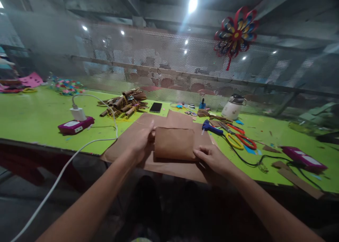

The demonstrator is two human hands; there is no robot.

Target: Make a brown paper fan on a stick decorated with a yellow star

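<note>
A folded piece of brown kraft paper (174, 143) is held between my two hands, just above a larger brown sheet (127, 138) that lies over the table's front edge. My left hand (144, 139) grips the folded piece at its left end, with the fingers partly behind it. At its lower right corner, my right hand (209, 156) pinches the paper between thumb and finger. Another brown paper piece (180, 119) lies behind the folded one. Right of the sheet rests a blue glue gun (212, 127).
Scissors with orange and yellow handles (239, 140) lie at the right, near a white jug (233, 107). Purple power strips (76, 125) sit on both sides. Rolled brown paper tubes (124, 103) are piled behind a white cable (116, 123), beside a phone (156, 107). A mesh screen (164, 58) stands at the back.
</note>
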